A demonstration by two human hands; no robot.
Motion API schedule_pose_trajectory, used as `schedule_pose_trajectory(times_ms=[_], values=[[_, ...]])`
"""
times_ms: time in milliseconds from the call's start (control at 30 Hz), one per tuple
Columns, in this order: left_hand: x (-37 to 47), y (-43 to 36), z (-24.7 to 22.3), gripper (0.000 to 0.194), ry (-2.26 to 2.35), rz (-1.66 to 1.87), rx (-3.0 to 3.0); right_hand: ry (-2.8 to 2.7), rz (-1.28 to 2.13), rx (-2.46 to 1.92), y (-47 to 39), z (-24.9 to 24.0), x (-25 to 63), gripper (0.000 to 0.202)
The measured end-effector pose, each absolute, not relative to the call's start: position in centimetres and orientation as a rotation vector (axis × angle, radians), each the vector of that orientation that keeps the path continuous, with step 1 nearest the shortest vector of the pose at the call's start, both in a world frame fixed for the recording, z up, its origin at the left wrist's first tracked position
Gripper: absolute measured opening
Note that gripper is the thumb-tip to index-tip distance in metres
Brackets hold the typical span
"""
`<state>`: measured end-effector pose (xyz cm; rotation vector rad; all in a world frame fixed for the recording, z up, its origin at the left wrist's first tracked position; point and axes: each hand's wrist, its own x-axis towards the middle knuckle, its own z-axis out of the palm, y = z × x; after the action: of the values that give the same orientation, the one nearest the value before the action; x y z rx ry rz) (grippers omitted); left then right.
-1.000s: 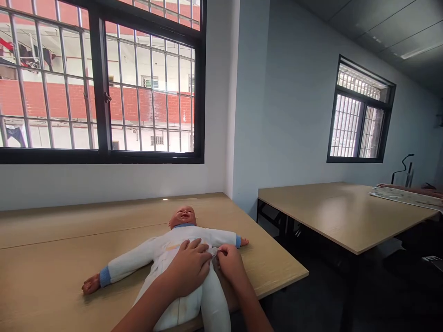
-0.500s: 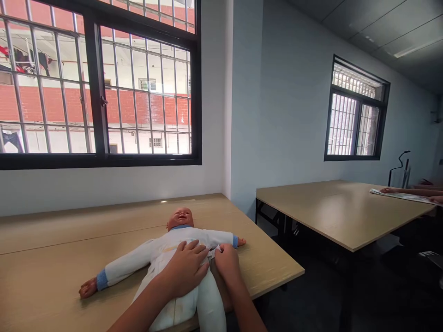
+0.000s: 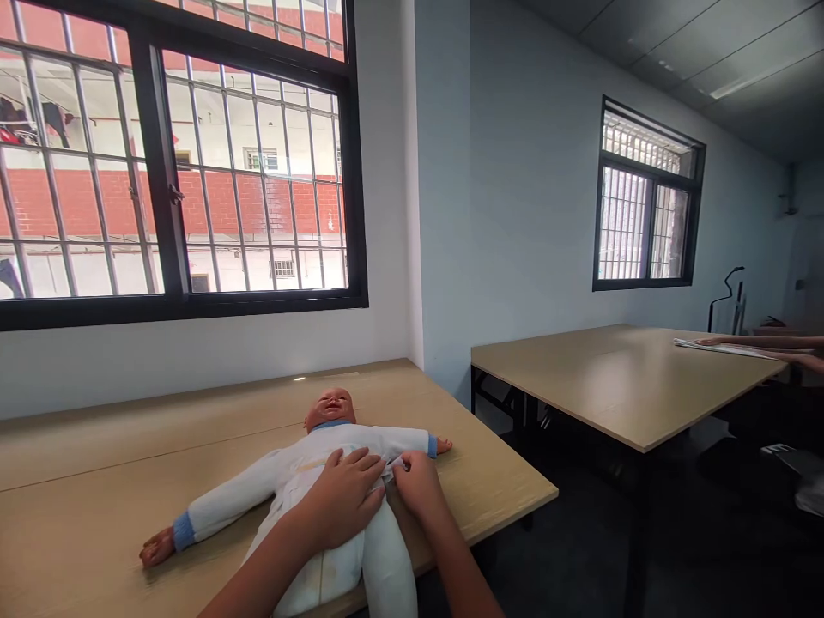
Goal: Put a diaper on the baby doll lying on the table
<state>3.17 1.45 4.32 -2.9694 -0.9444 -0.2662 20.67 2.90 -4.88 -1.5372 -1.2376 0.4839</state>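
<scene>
A baby doll (image 3: 302,451) in a white suit with blue cuffs and collar lies on its back on the wooden table, arms spread wide and head toward the window. My left hand (image 3: 348,496) rests flat on the doll's belly, fingers stretched out. At the doll's side, under its outstretched arm, my right hand (image 3: 417,482) pinches a small white strip of cloth (image 3: 390,469) at the edge of the suit. Whether the strip is a tie or a flap of the suit, I cannot tell. My forearms cover part of the doll's lower body.
The near table (image 3: 495,481) ends just right of my right hand. Across a gap stands a second table (image 3: 579,373), where another person's arms (image 3: 789,345) rest on a flat white cloth (image 3: 721,347). A barred window (image 3: 257,172) is set in the wall ahead.
The view has turned slightly to the right. My left hand stays flat on the doll and my right hand keeps its pinch on the white strip, with little movement.
</scene>
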Motion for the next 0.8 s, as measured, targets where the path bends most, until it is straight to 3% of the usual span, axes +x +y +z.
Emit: schedule_pose_trajectory(times_ms=[200, 800], values=[[3.9, 1.8, 5.1, 0.038, -0.743, -0.17, -3.009, -1.157, 0.635, -1.544, 3.6, -5.5, 20.8, 0.017], [5.3, 3.3, 4.1, 0.048, -0.84, -0.152, -2.856, -1.041, 0.591, -1.606, 3.3, -5.2, 20.9, 0.014]])
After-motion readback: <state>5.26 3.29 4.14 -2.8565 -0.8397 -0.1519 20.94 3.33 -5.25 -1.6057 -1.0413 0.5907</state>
